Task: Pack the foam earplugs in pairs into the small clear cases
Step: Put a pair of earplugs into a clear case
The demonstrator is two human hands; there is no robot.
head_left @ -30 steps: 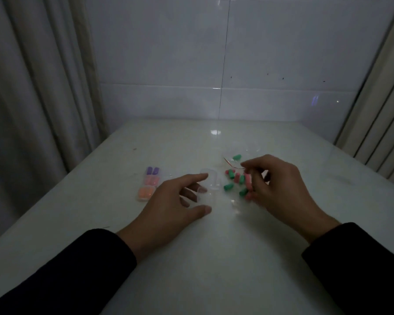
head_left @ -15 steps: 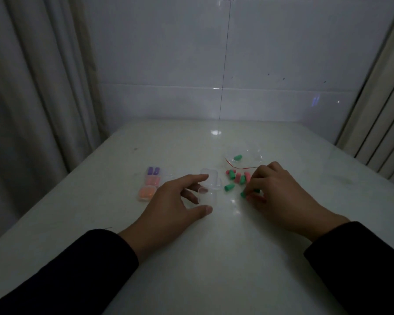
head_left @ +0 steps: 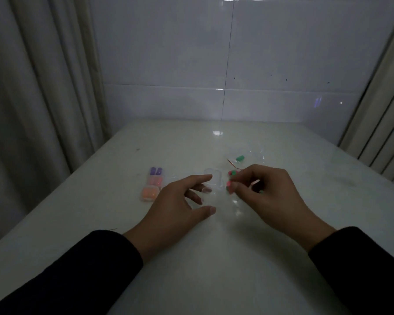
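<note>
Foam earplugs lay loose at the centre right of the frame: a pink earplug (head_left: pixel 229 183) was pinched at the fingertips of the right hand (head_left: pixel 268 196), with more pink and green pieces half hidden under that hand, and one green earplug (head_left: pixel 239 158) sat apart on a crumpled clear bag (head_left: pixel 253 153) further up the bench (head_left: pixel 214 258). An open clear case (head_left: pixel 213 178) stood at the middle of the frame, just left of the pinched plug. The left hand (head_left: pixel 180 201) rested beside it with fingers spread and relaxed, index tip touching or nearly touching the case; dim light left that unclear. It gripped nothing. At centre left, three filled cases (head_left: pixel 152 184) lay in a short column, holding purple, pink and orange pairs.

The step in hand looked like gathering a pair for the open case. Whether the right hand already held a second plug could not be told. The next move would call for steadying the light case with the left hand and setting two plugs side by side inside before closing the lid.
</note>
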